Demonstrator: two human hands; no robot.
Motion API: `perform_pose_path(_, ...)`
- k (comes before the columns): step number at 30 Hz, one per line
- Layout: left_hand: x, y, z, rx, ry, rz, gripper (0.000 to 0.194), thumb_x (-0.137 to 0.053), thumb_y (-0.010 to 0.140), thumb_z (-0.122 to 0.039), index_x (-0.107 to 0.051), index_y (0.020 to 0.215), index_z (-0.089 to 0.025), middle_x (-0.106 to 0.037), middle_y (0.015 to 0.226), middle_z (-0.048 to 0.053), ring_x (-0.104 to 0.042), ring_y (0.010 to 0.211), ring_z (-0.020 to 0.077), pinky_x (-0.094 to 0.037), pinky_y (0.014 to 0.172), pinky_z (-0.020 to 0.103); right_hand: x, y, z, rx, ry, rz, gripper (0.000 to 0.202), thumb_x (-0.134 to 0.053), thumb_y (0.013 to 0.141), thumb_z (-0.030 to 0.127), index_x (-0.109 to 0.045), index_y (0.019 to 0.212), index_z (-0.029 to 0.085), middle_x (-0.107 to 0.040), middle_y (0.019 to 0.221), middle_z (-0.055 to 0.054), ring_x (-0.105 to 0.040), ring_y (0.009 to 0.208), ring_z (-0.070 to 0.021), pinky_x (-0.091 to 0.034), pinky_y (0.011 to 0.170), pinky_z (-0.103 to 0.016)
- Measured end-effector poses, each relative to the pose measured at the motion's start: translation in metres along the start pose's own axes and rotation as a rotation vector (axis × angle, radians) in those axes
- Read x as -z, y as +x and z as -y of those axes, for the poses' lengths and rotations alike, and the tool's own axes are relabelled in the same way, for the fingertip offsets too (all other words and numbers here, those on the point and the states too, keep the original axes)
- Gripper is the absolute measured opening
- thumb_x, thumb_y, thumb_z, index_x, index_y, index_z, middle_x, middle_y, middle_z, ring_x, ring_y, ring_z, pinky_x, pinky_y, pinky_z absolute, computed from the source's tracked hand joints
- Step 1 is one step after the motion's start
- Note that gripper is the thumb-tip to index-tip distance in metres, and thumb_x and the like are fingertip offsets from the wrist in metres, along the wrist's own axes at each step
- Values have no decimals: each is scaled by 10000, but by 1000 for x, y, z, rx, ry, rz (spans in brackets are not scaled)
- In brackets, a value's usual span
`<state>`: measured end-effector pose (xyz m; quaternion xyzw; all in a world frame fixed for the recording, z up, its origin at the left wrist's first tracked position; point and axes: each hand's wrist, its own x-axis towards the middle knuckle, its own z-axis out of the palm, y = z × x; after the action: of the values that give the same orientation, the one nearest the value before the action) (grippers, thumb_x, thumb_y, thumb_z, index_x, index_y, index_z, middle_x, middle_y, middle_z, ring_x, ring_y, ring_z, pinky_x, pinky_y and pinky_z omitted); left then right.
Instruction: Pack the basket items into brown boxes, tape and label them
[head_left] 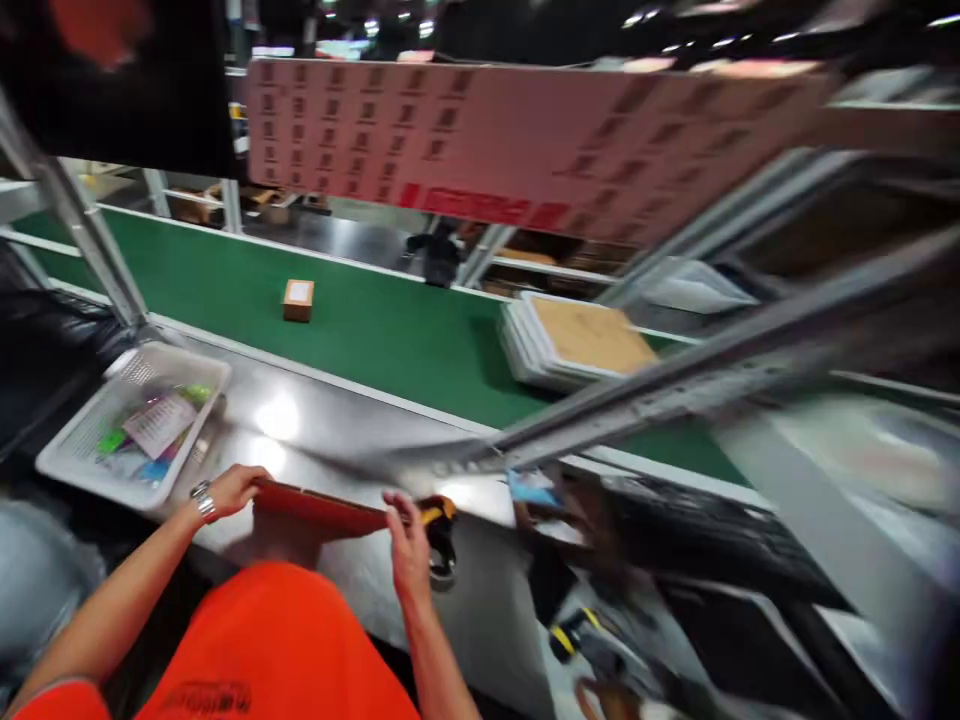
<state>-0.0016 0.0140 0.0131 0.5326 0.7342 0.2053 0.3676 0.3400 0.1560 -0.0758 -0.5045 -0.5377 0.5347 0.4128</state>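
In front of my orange shirt a reddish-brown piece of cardboard (319,508) stands above the metal table, its long top edge facing up. My left hand (232,490), with a metal watch at the wrist, is closed on its left end. At the right end, my right hand (409,548) grips the cardboard between thumb and fingers. Just beyond that hand lies a black and yellow tape dispenser (442,535), partly covered by the fingers. The cardboard's lower part is hidden by my shirt.
A white plastic basket (56,462) with colourful packets stands at left. Behind the metal table (300,400) runs a green conveyor belt (390,340) bearing a small brown box (298,302) and stacked white trays (525,350). A metal post (637,390) slants across the right; a barcode-printed board (510,130) hangs overhead.
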Motion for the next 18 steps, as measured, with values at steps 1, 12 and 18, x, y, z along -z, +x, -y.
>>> perform_pose_path(1, -9, 8, 5, 20, -57, -15, 363, -680, 954, -203, -893, 1242, -258, -929, 1267, 70, -872, 1234, 298, -664, 1184, 431, -2, -4, -3, -45, 8, -8, 760, -788, 832, 867, -795, 1253, 234, -863, 1282, -171, -777, 1277, -390, -596, 1186, -538)
perform_pose_path(12, -25, 67, -17, 88, -172, -190, 541, -477, 1056, -621, -907, 1190, -320, -940, 1230, 15, -843, 1339, 341, -672, 1210, 473, -5, -47, -18, -25, 205, 8, 877, -904, 792, 822, -698, 1493, 336, -728, 1633, -156, -607, 1616, -418, -395, 1410, -626)
perform_pose_path(18, -44, 100, -46, -67, 69, -108, 576, -491, 1094, -382, -745, 1611, -358, -838, 1545, 21, -697, 1595, 289, -552, 1370, 465, -2, -26, 12, -28, 309, 248, 1027, -1024, 606, 856, -775, 1455, 333, -818, 1465, -120, -738, 1451, -417, -480, 1328, -612)
